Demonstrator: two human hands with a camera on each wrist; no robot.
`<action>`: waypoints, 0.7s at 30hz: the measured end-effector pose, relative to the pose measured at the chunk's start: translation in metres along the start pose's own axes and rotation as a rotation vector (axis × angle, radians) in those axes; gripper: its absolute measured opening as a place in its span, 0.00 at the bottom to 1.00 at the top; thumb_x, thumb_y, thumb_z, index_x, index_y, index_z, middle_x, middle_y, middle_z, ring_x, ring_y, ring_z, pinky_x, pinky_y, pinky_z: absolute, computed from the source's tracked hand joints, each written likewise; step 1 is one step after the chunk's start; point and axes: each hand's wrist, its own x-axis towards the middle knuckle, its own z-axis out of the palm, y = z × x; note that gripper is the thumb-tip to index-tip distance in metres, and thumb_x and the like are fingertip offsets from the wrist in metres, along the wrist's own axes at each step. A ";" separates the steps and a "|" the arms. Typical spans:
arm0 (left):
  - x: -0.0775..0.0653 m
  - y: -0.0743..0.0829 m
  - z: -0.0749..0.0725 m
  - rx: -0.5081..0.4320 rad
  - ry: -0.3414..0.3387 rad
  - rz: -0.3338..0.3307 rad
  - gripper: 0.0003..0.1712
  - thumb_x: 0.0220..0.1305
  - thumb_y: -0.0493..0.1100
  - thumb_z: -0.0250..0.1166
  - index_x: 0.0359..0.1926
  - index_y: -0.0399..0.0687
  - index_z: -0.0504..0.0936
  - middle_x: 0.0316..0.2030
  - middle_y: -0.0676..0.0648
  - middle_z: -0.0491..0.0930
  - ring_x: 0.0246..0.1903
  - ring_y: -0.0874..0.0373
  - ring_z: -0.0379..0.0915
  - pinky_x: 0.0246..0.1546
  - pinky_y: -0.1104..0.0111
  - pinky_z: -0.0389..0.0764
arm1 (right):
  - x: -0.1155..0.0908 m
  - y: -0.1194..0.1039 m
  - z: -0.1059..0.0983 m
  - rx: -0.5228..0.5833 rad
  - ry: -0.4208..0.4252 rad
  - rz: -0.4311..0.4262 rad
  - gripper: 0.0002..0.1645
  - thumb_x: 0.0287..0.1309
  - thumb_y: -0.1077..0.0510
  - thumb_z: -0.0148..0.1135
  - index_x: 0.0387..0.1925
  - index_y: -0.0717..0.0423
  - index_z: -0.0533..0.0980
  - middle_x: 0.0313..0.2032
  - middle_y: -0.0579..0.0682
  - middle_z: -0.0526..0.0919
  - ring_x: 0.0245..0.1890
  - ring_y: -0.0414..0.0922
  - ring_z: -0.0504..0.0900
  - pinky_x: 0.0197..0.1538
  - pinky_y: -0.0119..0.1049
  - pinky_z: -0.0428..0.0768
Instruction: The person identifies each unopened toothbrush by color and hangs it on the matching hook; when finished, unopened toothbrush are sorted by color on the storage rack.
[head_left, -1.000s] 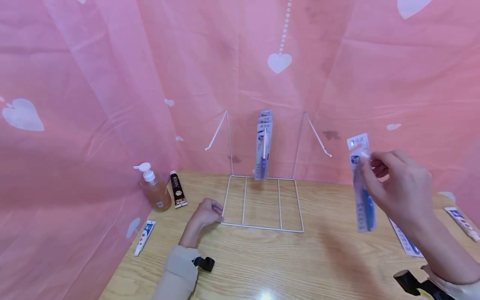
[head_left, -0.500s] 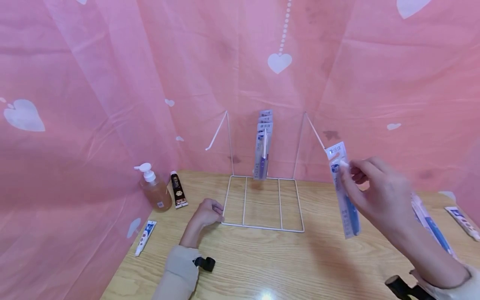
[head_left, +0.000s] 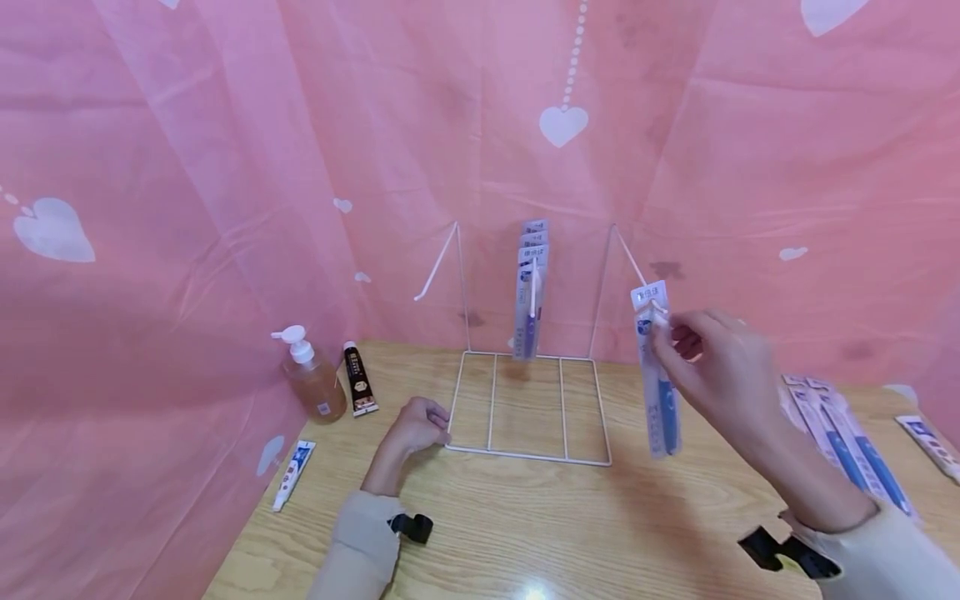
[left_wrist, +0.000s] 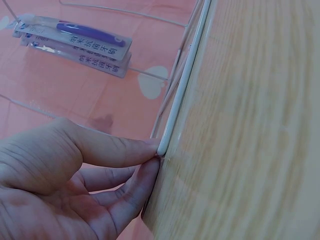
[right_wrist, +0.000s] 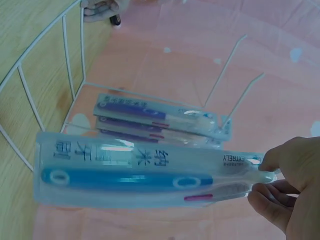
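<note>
Far left on my head feed there's a small white tube (head_left: 293, 476) on the wooden surface (head_left: 480, 533), then a pump bottle (head_left: 313, 381) and a black tube (head_left: 360, 379) just beside it. Next up is my left hand (head_left: 415, 425): thumb and fingers nearly together, pinching the front left corner of the white wire rack (head_left: 528, 457), which sits flat. Purple toothbrush packs (head_left: 531, 333) hang one behind another on the middle hook. Right of those I've got the blue toothbrush pack (head_left: 660, 375) more or less upright at the right hook (head_left: 628, 255), and I honestly can't tell if the tip is through the slot. My right hand (head_left: 720, 354) pinches that pack near its top, fingers narrow. Past that arm, more blue packs (head_left: 851, 442) lie on the surface, then another tube (head_left: 930, 447) near the edge of view.
</note>
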 end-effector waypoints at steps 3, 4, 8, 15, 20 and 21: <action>-0.001 0.001 0.000 0.009 -0.006 0.006 0.17 0.43 0.26 0.73 0.38 0.33 0.82 0.31 0.44 0.79 0.32 0.53 0.75 0.37 0.66 0.79 | 0.003 0.002 0.006 -0.002 -0.021 0.045 0.05 0.51 0.63 0.70 0.30 0.62 0.81 0.24 0.53 0.82 0.22 0.47 0.80 0.27 0.27 0.71; -0.001 0.001 0.000 0.011 -0.007 0.005 0.17 0.43 0.26 0.73 0.38 0.33 0.82 0.31 0.44 0.79 0.32 0.53 0.75 0.37 0.65 0.79 | 0.005 0.003 0.008 -0.006 -0.023 0.055 0.05 0.51 0.63 0.70 0.30 0.62 0.81 0.24 0.53 0.83 0.21 0.47 0.80 0.26 0.29 0.71; -0.001 0.002 0.000 0.012 -0.002 -0.001 0.17 0.43 0.26 0.73 0.38 0.34 0.82 0.31 0.44 0.79 0.32 0.53 0.75 0.37 0.65 0.79 | 0.014 0.009 0.017 0.018 -0.024 0.089 0.05 0.53 0.63 0.68 0.30 0.62 0.81 0.22 0.53 0.83 0.21 0.46 0.79 0.25 0.26 0.68; 0.000 0.002 -0.002 0.006 -0.007 -0.002 0.17 0.44 0.26 0.74 0.38 0.34 0.82 0.31 0.45 0.79 0.32 0.54 0.75 0.37 0.65 0.79 | 0.037 0.027 0.040 0.058 -0.049 0.140 0.05 0.56 0.63 0.64 0.27 0.61 0.78 0.21 0.53 0.81 0.22 0.46 0.75 0.26 0.32 0.66; 0.000 0.001 -0.002 0.001 -0.005 -0.004 0.17 0.44 0.25 0.73 0.39 0.33 0.82 0.31 0.44 0.79 0.33 0.53 0.75 0.38 0.65 0.79 | 0.058 0.039 0.058 0.068 -0.097 0.261 0.10 0.57 0.58 0.63 0.27 0.62 0.78 0.23 0.56 0.82 0.22 0.49 0.76 0.26 0.38 0.68; 0.000 0.001 -0.002 0.005 -0.007 -0.004 0.17 0.44 0.25 0.73 0.39 0.33 0.82 0.31 0.44 0.79 0.33 0.53 0.75 0.38 0.65 0.79 | 0.062 0.041 0.061 0.063 -0.105 0.281 0.11 0.57 0.58 0.63 0.26 0.63 0.78 0.23 0.56 0.82 0.21 0.49 0.75 0.25 0.38 0.68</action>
